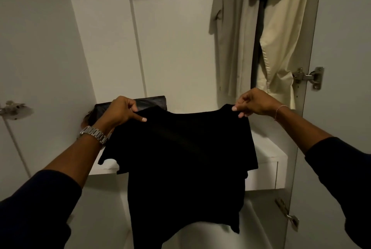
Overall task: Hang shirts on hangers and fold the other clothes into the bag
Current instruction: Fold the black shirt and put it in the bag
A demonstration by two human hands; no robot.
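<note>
Both hands, left [120,111] and right [254,101], pinch black shirt [180,158]; dark bag [152,102] behind.

We see a dim, greyish picture, brightest on the pale coat [281,48] at upper right. The black shirt [180,158] at centre shows almost no detail. Straight edges bow toward the frame's borders, and the sleeves at the lower corners look soft.

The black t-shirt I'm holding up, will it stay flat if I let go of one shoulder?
Probably not. The black t-shirt hangs limp between the left hand and right hand, so it looks floppy. Pinches hold it, suggesting it's light; the freed side would likely collapse.
</note>
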